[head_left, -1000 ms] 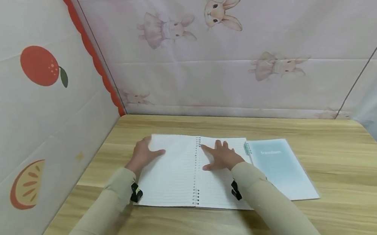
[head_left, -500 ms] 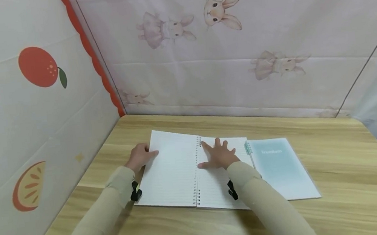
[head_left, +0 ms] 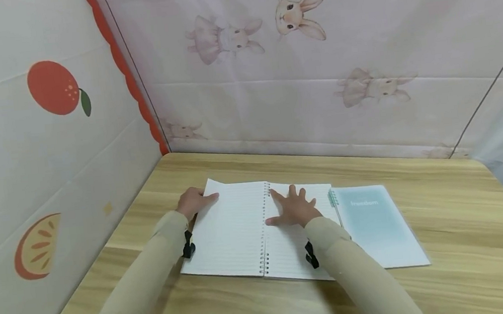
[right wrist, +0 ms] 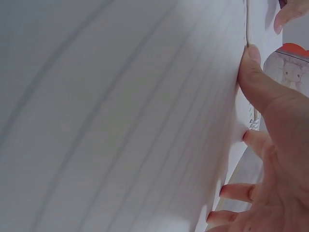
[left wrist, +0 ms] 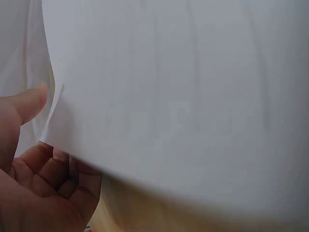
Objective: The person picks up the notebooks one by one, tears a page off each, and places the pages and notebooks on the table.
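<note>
An open spiral notebook (head_left: 236, 234) with lined white pages lies on the wooden table. At the left page's outer edge is my left hand (head_left: 191, 202), its thumb over the paper. The left wrist view shows the fingers (left wrist: 55, 169) curled beneath the bent page (left wrist: 159, 96), with the thumb slightly apart from the sheet. My right hand (head_left: 295, 209) spreads its fingers flat on the right page, close to the wire binding (head_left: 266, 226). In the right wrist view, the thumb (right wrist: 253, 72) touches down by the binding and the fingertips press the paper.
A second spiral notebook with a pale blue cover (head_left: 372, 226) marked "freedom" sits against the open one on the right, its left side partly covered. Printed cloth walls (head_left: 246, 107) enclose the wooden table (head_left: 458, 228) at the back and left.
My left hand has shifted from above the left page's upper corner to its outer edge, and the page's far corner now curls up. My right hand has slid slightly left, fingers spreading wider.
</note>
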Available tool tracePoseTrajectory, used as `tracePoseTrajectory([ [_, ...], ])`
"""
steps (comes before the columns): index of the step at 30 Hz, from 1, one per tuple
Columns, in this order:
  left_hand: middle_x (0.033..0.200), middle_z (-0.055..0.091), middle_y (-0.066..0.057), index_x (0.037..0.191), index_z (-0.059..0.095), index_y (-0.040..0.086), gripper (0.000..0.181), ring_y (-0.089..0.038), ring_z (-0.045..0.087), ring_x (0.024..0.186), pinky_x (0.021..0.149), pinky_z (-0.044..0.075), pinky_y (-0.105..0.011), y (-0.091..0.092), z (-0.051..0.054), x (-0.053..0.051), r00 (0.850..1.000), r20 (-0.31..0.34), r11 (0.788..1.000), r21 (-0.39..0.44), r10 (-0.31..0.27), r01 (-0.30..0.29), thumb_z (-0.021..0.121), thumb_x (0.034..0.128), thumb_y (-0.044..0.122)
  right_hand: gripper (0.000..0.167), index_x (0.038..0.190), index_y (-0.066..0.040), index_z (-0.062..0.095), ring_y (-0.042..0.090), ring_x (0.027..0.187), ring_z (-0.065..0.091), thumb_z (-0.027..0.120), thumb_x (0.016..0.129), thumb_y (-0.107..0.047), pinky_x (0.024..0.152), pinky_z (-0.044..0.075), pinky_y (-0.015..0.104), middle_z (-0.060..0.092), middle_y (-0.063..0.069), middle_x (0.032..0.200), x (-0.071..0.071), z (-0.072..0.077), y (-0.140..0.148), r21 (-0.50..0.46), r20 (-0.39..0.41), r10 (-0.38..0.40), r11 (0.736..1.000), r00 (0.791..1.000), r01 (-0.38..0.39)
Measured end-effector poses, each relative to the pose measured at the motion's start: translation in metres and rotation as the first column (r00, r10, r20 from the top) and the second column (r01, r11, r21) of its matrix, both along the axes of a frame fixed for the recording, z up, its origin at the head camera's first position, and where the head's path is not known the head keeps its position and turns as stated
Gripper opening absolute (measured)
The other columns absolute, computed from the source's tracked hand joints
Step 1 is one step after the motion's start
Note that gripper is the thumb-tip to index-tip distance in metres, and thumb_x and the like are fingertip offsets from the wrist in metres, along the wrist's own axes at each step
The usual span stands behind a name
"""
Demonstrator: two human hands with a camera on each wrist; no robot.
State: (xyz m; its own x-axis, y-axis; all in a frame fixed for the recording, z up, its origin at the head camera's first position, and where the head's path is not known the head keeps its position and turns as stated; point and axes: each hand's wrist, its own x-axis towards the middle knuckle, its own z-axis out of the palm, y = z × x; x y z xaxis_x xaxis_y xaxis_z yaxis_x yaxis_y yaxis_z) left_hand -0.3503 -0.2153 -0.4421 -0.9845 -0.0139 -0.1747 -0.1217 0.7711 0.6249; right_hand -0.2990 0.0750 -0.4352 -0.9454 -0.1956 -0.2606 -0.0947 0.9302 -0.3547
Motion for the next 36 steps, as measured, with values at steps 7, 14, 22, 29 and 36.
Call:
tracePoseTrajectory([
  [7,0.104,0.064,-0.017,0.099,0.066,-0.004,0.046,-0.024,0.052,0.086,0.077,0.046,-0.037,0.0019,0.0001,-0.0016,1.000,-0.003,0.999,-0.052,0.014,-0.014,0.068,0.0871,0.040,0.096,0.153,-0.034,0.019,0.049,0.139,0.011,0.069,0.076,-0.062,0.102,0.010,0.076,0.013,0.026,0.154,0.0002,-0.0013,-0.0007,-0.002,-0.002,-0.003,1.000,1.000,0.003],
  [14,0.130,0.055,-0.023,0.118,0.059,-0.006,0.044,-0.032,0.051,0.112,0.098,0.041,-0.047,0.0018,0.0014,0.0025,0.999,0.021,1.000,0.001,0.029,-0.029,0.061,0.0933,0.031,0.097,0.153,-0.035,0.018,0.047,0.138,0.014,0.068,0.076,-0.064,0.103,0.011,0.075,0.019,0.025,0.151,0.0003,-0.0033,-0.0023,-0.002,-0.011,0.006,1.000,1.000,-0.006],
  [22,0.135,0.050,-0.025,0.124,0.057,-0.007,0.041,-0.036,0.047,0.121,0.104,0.037,-0.047,0.0030,0.0036,0.0025,0.999,0.046,0.997,0.077,-0.006,0.002,0.061,0.0926,0.020,0.096,0.153,-0.033,0.022,0.045,0.137,0.015,0.072,0.075,-0.060,0.104,0.010,0.074,0.020,0.024,0.150,0.0016,0.0003,-0.0015,-0.033,-0.011,-0.007,0.999,1.000,0.007],
  [29,0.139,0.046,-0.025,0.131,0.052,-0.006,0.046,-0.037,0.043,0.127,0.107,0.035,-0.048,0.0030,0.0010,0.0003,0.997,0.072,0.992,0.122,-0.016,0.007,0.059,0.0934,0.019,0.096,0.153,-0.033,0.023,0.044,0.134,0.020,0.072,0.075,-0.060,0.104,0.012,0.074,0.024,0.023,0.148,0.0026,0.0049,0.0010,-0.019,-0.011,-0.009,1.000,1.000,0.008],
  [36,0.139,0.046,-0.026,0.130,0.052,-0.007,0.045,-0.039,0.042,0.129,0.107,0.034,-0.049,0.0004,-0.0018,-0.0008,0.998,0.041,0.994,0.100,-0.046,0.042,0.057,0.0941,0.018,0.096,0.153,-0.034,0.022,0.045,0.136,0.019,0.071,0.075,-0.061,0.104,0.012,0.074,0.023,0.024,0.149,0.0022,0.0042,0.0001,-0.013,-0.009,-0.012,1.000,1.000,0.012],
])
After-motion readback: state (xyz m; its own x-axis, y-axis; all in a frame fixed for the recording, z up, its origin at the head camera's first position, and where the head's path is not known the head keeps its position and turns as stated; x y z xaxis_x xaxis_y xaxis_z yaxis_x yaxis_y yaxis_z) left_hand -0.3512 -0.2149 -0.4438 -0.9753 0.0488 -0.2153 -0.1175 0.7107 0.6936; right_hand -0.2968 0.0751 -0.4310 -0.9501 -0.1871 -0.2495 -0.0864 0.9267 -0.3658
